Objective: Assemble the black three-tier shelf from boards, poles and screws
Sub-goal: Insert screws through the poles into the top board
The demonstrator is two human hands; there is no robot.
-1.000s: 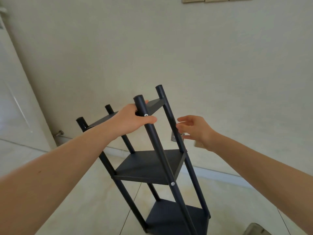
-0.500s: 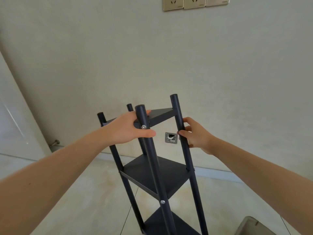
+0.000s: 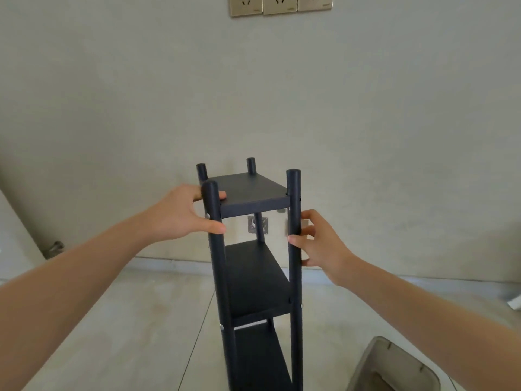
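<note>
Our left hand (image 3: 180, 213) grips the near-left black round pole (image 3: 218, 266) just under its rounded top, thumb across the front of the pole and fingers wrapped behind it, beside a small silver screw head (image 3: 207, 216). Our right hand (image 3: 318, 244) is at the near-right black round pole (image 3: 294, 263), a little lower than the left; the fingertips curl round it from the right side, though the fingers are blurred and we cannot tell how firm that hold is.

Between the two hands stands the black three-tier shelf. Its matte black top board (image 3: 251, 190) sits level between four poles, the middle board (image 3: 253, 275) lies below it, and the bottom board (image 3: 259, 359) runs out of view at the lower edge. The shelf stands upright on the pale tiled floor (image 3: 127, 320), near the grey-green wall (image 3: 366, 122).

We judge the building as good as done: all three boards are in and screw heads show at the joints. The step in hand looks like steadying or positioning the finished frame. Next we would want an even hold on both poles, a gentle check for wobble and loose screws, and care not to tip the tall, narrow frame.

At lower right sits a grey moulded pulp tray (image 3: 394, 368), and gold wall sockets (image 3: 279, 4) line the top edge.
</note>
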